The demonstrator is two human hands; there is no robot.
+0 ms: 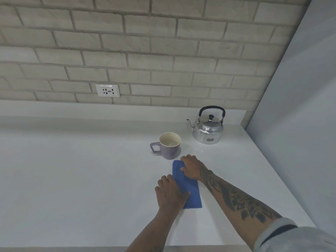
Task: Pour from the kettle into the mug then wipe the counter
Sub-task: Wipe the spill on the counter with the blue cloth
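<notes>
White counter w/ brick wall behind, socket low on wall. Steel kettle upright at back R near corner, spout pointing L. Purple mug just L-front of kettle, apart from it, liquid inside. Blue cloth folded flat in front of mug. 2 hands on cloth: left hand flat, fingers spread, pressing near end; right hand flat, palm down on far end.
</notes>
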